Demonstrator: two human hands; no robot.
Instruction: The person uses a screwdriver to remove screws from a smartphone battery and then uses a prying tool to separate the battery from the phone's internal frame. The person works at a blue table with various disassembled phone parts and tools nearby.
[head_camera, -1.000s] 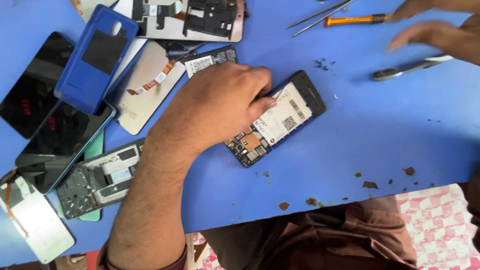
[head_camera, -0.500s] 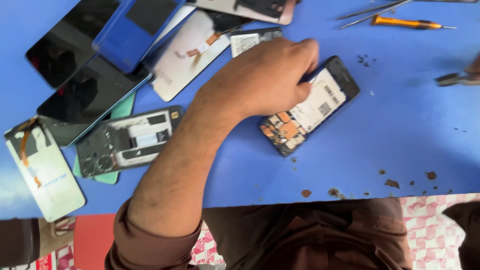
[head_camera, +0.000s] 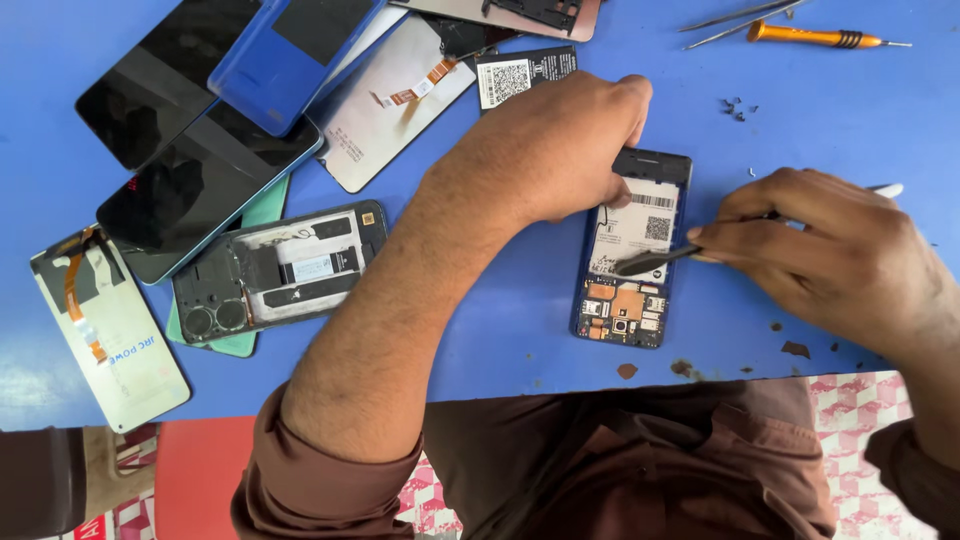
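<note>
Honestly, from the head view the risk I see is the metal tweezers (head_camera: 655, 260) slipping: the tip sits right on the battery of the opened phone (head_camera: 632, 250), so a hard poke could puncture it or scratch the exposed board just below. The left hand (head_camera: 550, 150) is arched over the phone's top-left corner, pinning it to the blue table (head_camera: 850, 110). The right hand (head_camera: 820, 255), just right of the phone, pinches the tweezers pen-style.

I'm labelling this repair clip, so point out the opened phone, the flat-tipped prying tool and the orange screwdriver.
opened phone (head_camera: 632, 300): head view, on its exposed circuit board near the lower end.
prying tool (head_camera: 650, 261): head view, on the dark flat tip over the battery.
orange screwdriver (head_camera: 800, 37): head view, on the orange handle.
</note>
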